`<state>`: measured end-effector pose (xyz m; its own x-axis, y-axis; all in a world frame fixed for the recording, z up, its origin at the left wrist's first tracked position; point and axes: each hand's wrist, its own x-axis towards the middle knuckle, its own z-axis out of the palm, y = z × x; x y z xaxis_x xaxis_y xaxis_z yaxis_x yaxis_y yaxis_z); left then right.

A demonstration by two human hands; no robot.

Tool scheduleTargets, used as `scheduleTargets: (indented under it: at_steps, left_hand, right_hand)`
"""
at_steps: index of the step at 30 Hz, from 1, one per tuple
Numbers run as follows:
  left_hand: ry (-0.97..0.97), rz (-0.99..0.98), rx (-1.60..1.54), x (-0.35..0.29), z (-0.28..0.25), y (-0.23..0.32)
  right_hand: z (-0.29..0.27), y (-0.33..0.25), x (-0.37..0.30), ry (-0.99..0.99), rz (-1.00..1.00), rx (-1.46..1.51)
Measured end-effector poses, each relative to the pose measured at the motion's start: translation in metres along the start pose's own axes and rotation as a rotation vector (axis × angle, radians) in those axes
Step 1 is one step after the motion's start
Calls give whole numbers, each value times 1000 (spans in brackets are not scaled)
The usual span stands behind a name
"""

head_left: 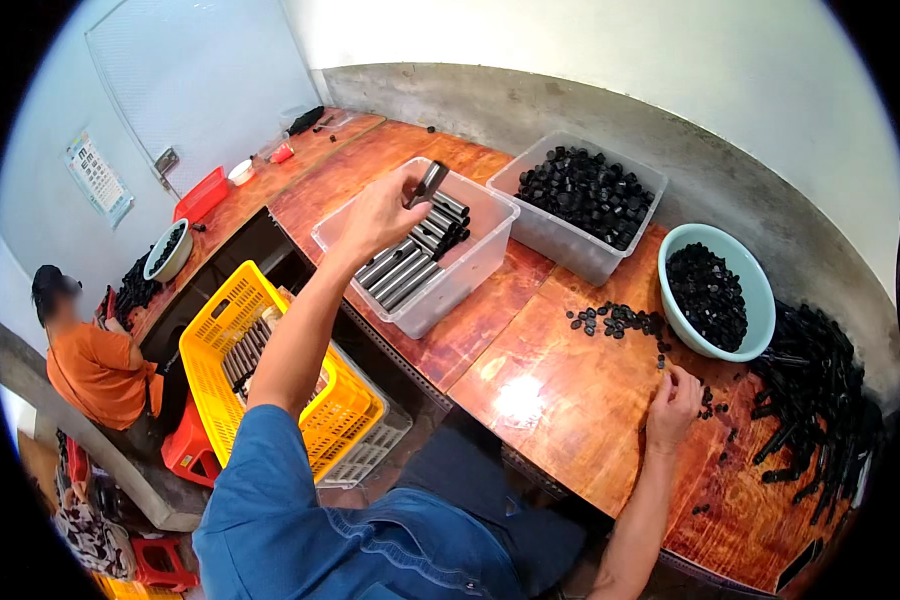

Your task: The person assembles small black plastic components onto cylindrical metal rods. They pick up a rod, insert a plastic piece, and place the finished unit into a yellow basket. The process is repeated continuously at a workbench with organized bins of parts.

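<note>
The head-worn fisheye looks down across the workbench (570,430) nearby.

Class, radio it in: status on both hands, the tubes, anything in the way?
Left hand gripping one tube over clear bin. Right hand at loose black pieces, grip unclear. Other tubes lying in bin. No obstruction visible near held tube.
</note>
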<state>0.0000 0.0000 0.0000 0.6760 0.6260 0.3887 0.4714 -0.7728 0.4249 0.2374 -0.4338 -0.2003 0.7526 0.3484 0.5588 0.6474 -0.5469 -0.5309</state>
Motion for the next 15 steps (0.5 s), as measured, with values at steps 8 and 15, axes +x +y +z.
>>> scheduleTargets:
  at_steps: [8,15]
  left_hand:
    - [-275,114,-867,-99,121,125]
    - [-462,-218,-1188,-135,236,171]
  right_hand:
    - [19,-49,-9,-511,230,970]
    - [19,-58,-17,-628,302,1058]
